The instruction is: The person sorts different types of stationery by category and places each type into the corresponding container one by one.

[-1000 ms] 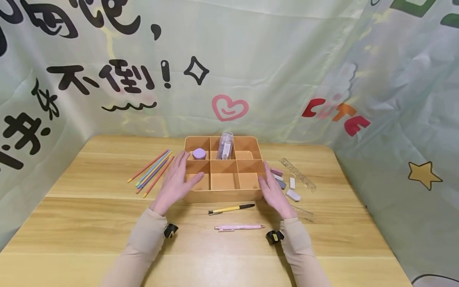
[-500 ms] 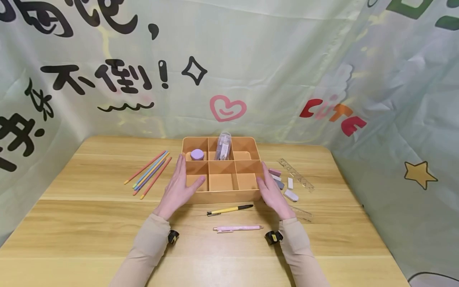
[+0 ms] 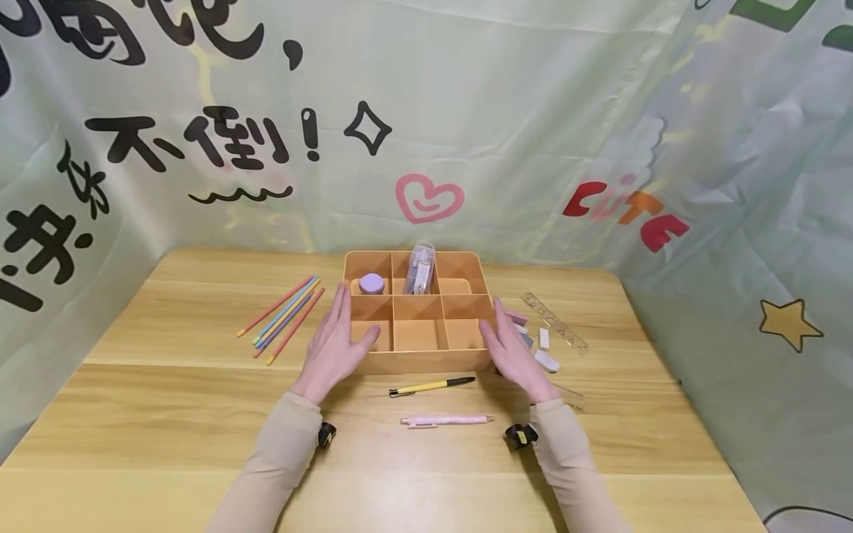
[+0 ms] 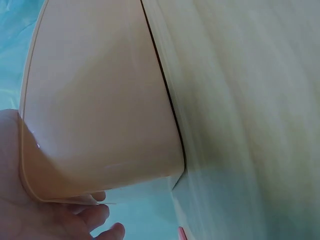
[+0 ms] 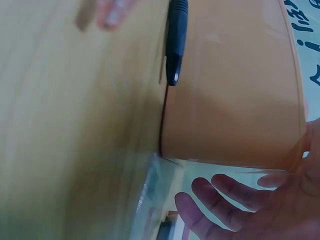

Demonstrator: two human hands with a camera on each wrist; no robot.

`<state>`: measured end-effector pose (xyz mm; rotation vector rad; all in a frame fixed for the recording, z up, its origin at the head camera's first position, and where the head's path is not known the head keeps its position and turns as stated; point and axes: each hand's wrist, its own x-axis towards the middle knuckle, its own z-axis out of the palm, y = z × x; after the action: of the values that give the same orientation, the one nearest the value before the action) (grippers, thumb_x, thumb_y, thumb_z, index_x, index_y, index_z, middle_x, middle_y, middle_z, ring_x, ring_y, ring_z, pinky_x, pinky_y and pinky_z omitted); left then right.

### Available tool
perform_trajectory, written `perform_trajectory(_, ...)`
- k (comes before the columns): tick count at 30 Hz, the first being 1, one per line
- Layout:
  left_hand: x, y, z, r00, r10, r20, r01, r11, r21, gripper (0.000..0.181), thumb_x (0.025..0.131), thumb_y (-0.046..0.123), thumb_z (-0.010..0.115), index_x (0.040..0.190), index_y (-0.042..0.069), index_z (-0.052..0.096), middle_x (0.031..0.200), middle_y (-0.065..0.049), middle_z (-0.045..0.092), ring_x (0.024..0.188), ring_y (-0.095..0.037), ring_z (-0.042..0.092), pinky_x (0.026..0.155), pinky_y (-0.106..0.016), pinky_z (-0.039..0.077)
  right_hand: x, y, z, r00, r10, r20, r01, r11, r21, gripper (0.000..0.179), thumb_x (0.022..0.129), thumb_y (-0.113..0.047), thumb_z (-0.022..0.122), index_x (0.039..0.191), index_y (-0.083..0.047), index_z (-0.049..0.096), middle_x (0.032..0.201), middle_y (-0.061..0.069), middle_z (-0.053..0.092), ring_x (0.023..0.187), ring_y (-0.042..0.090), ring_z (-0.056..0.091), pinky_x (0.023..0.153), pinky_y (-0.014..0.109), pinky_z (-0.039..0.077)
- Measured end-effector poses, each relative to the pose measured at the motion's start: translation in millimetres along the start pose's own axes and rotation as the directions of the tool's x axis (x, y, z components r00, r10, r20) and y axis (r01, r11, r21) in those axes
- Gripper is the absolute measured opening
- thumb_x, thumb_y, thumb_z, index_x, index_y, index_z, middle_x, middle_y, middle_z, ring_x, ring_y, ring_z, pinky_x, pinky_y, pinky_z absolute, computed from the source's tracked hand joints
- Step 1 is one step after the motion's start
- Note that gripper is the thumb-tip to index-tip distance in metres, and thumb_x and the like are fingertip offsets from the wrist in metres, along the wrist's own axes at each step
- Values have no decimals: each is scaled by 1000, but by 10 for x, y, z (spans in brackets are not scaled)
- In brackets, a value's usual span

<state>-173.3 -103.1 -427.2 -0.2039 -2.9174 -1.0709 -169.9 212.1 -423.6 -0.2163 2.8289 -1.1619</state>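
Note:
An orange-tan organizer box (image 3: 416, 362) with several compartments sits on the wooden table. My left hand (image 3: 331, 346) lies along its left side, fingers straight, thumb reaching over the near left corner. On the opposite side my right hand (image 3: 516, 359) has its fingers extended and its thumb at the near right corner. The left wrist view has the left hand (image 4: 55, 217) at the box wall (image 4: 105, 100); in the right wrist view the right fingers (image 5: 215, 197) are spread beside the wall. A purple round-lidded item (image 3: 371, 283) and a clear-and-purple case (image 3: 420, 268) stand in back compartments.
A yellow-black pen (image 3: 432, 387) and a pink pen (image 3: 446, 420) lie in front of the box. Several colored pencils (image 3: 283, 320) lie to its left. At right are erasers (image 3: 546, 361) and a clear ruler (image 3: 555, 323). A printed cloth (image 3: 320, 222) hangs behind.
My left fingers have shifted from over the left rim to along the box's side. The right wrist has moved slightly outward. The box keeps its place relative to the pens.

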Motion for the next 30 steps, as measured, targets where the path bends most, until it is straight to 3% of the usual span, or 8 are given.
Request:
perform_trajectory(8, -1, -14, -7, 1000, -21, 12, 20, 999, 26, 92, 99, 48, 53, 163, 9, -1, 172, 1, -11, 147, -54, 28, 105, -76, 37, 17, 48, -226, 996, -51, -71, 49, 998, -26, 60, 112, -33, 26, 160, 2, 15, 151, 34, 40, 139, 49, 42, 118, 63, 32)
perform_trajectory(18, -5, -23, -11, 999, -33, 15, 33, 999, 35, 91, 98, 47, 53, 163, 11, 0, 172, 4, -11, 146, -55, 30, 109, -74, 34, 38, 342, -718, 990, -58, -127, 53, 998, -41, 48, 108, -11, 37, 149, 13, 34, 140, 41, 46, 125, 53, 49, 106, 65, 40)
perform_trajectory(24, -10, -16, -13, 999, -32, 17, 31, 999, 33, 91, 98, 47, 52, 163, 11, -1, 172, 3, -11, 143, -55, 34, 110, -72, 34, 84, 574, -918, 995, -19, -102, 7, 993, -119, 44, 102, -1, 41, 141, 19, 40, 132, 45, 48, 112, 55, 55, 96, 64, 47)
perform_trajectory(30, -9, -4, -7, 999, -28, 19, 27, 999, 40, 91, 99, 47, 53, 163, 9, 1, 172, 3, -11, 141, -57, 36, 110, -72, 35, 82, 749, -1083, 996, 89, -10, -89, 968, -236, 46, 98, -8, 53, 134, 21, 46, 129, 48, 49, 111, 58, 56, 95, 64, 48)
